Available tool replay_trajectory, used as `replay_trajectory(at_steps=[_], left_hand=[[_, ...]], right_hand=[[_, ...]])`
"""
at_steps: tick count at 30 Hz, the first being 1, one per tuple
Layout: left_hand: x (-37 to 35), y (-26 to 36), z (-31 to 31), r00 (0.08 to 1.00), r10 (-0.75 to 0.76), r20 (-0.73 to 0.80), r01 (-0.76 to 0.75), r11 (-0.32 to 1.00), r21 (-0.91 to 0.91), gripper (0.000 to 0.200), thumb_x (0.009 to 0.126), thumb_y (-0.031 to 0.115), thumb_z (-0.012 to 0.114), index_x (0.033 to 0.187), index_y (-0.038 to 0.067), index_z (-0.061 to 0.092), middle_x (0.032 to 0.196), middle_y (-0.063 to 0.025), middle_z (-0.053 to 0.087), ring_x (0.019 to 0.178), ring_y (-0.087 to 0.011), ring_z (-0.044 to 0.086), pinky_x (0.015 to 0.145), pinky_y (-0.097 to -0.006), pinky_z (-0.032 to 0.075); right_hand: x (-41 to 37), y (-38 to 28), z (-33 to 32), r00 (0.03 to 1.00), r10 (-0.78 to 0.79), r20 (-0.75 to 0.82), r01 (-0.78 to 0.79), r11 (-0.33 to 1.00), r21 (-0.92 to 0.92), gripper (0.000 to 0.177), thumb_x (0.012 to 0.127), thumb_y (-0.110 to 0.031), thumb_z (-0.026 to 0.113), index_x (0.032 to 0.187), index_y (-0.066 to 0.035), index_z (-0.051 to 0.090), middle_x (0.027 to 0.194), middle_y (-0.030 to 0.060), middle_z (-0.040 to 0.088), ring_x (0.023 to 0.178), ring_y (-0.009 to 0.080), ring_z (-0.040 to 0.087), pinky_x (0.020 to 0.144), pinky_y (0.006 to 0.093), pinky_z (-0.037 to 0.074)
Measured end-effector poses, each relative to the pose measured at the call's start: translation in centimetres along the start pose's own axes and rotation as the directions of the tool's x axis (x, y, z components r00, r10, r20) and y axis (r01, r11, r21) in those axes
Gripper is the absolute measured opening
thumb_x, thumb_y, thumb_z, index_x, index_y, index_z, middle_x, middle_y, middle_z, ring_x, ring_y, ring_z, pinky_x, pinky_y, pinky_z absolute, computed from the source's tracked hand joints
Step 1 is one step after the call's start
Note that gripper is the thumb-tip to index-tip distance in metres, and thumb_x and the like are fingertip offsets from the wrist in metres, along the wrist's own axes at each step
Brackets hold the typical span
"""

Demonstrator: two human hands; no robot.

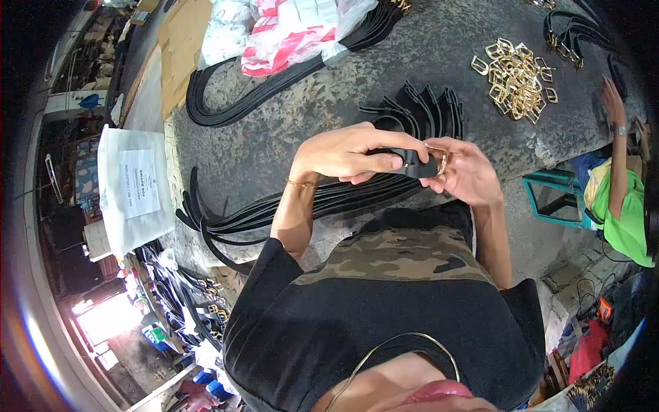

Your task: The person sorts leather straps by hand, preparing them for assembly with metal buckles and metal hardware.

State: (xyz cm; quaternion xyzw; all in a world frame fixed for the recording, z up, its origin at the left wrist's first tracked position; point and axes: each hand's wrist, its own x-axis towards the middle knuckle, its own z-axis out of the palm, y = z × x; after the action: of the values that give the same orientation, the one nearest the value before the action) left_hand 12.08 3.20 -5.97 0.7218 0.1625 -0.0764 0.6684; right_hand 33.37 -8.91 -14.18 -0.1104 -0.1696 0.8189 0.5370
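Note:
My left hand (353,151) is closed on the end of a black belt strap (420,168), thumb and fingers pinching it from the left. From the right, my right hand (470,172) grips a gold buckle (443,163) right at the strap's end. Just beyond my hands lies a fanned group of black belt ends (439,110) with folded tips. A bundle of long black straps (274,220) runs along the table edge under my hands and off to the left.
A heap of gold buckles (516,81) sits at the back right of the mottled table (309,103). Plastic bags (288,34) rest on coiled straps at the back. At left stands a labelled white container (137,185). Another person in green (621,206) works at right, near a teal frame (556,199).

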Motion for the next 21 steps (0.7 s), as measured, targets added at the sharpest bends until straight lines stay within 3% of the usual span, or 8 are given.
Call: replay_trajectory(at_steps=[1,2,4,8,12,14,19,21], left_hand=[[-0.1,0.0,0.0,1.000,0.011,-0.018,-0.010,0.999,0.045,0.031,0.095,0.016,0.051,0.124,0.007,0.057,0.051,-0.0016,0.052,0.039,-0.0085,0.049,0.039,-0.0247,0.038],[-0.1,0.0,0.0,0.999,0.025,-0.034,-0.022,0.995,0.093,0.030,0.095,0.015,0.051,0.123,0.006,0.057,0.051,-0.0016,0.053,0.040,-0.0086,0.050,0.040,-0.0251,0.039],[-0.2,-0.1,-0.1,0.999,0.018,-0.045,-0.012,0.990,0.139,0.030,0.095,0.015,0.050,0.123,0.006,0.057,0.053,-0.0022,0.053,0.041,-0.0090,0.050,0.042,-0.0252,0.042],[-0.4,-0.1,0.0,0.990,-0.010,-0.138,0.038,0.978,0.204,0.037,0.094,0.013,0.050,0.131,0.010,0.053,0.056,-0.0037,0.057,0.040,-0.0098,0.049,0.044,-0.0248,0.044],[0.1,-0.5,0.3,0.991,-0.029,-0.134,0.058,0.973,0.224,0.063,0.092,0.015,0.055,0.149,0.013,0.029,0.077,-0.0074,0.065,0.046,-0.0120,0.053,0.045,-0.0259,0.046],[0.2,-0.6,0.7,0.973,-0.163,-0.162,0.192,0.964,0.184,0.073,0.091,0.021,0.059,0.151,0.011,0.018,0.090,-0.0118,0.065,0.047,-0.0133,0.054,0.046,-0.0266,0.047],[-0.2,-1.2,0.3,0.980,-0.165,-0.115,0.181,0.973,0.146,0.074,0.092,0.029,0.058,0.150,0.009,0.017,0.090,-0.0129,0.063,0.049,-0.0139,0.056,0.045,-0.0264,0.046],[0.0,-1.7,0.2,0.987,-0.143,-0.078,0.151,0.982,0.112,0.064,0.095,0.029,0.054,0.146,0.007,0.025,0.074,-0.0084,0.062,0.047,-0.0127,0.055,0.043,-0.0263,0.044]], right_hand=[[-0.1,0.4,0.0,0.998,-0.065,-0.013,0.061,0.979,-0.196,0.035,0.090,-0.003,0.057,0.123,0.008,0.053,0.104,0.0149,0.064,0.086,0.0235,0.066,0.068,0.0299,0.052],[0.1,0.5,0.1,0.998,-0.068,-0.015,0.064,0.979,-0.195,0.035,0.090,-0.003,0.057,0.123,0.008,0.053,0.104,0.0149,0.064,0.086,0.0235,0.066,0.068,0.0299,0.052],[0.7,0.5,0.7,0.994,-0.029,-0.110,-0.025,0.884,-0.466,0.036,0.089,-0.003,0.061,0.122,0.007,0.054,0.104,0.0116,0.064,0.084,0.0193,0.066,0.068,0.0282,0.052],[1.1,0.6,1.5,0.969,-0.126,-0.212,-0.043,0.761,-0.648,0.033,0.088,-0.004,0.064,0.119,0.005,0.058,0.090,0.0068,0.065,0.071,0.0144,0.065,0.061,0.0250,0.051],[1.9,0.5,2.6,0.960,-0.093,-0.266,-0.156,0.610,-0.777,0.026,0.088,-0.001,0.061,0.114,0.004,0.063,0.076,0.0044,0.064,0.065,0.0095,0.061,0.057,0.0229,0.050],[2.1,0.7,3.0,0.955,-0.088,-0.285,-0.169,0.629,-0.759,0.025,0.088,0.000,0.061,0.113,0.002,0.064,0.073,0.0031,0.063,0.062,0.0079,0.059,0.055,0.0220,0.049],[2.4,0.7,2.8,0.965,-0.106,-0.240,-0.121,0.633,-0.765,0.026,0.088,0.002,0.060,0.113,0.001,0.065,0.077,0.0032,0.064,0.063,0.0076,0.058,0.057,0.0222,0.048],[2.3,0.7,2.7,0.969,-0.104,-0.223,-0.104,0.647,-0.756,0.025,0.089,0.001,0.059,0.113,0.001,0.064,0.078,0.0032,0.064,0.064,0.0079,0.058,0.058,0.0223,0.048]])
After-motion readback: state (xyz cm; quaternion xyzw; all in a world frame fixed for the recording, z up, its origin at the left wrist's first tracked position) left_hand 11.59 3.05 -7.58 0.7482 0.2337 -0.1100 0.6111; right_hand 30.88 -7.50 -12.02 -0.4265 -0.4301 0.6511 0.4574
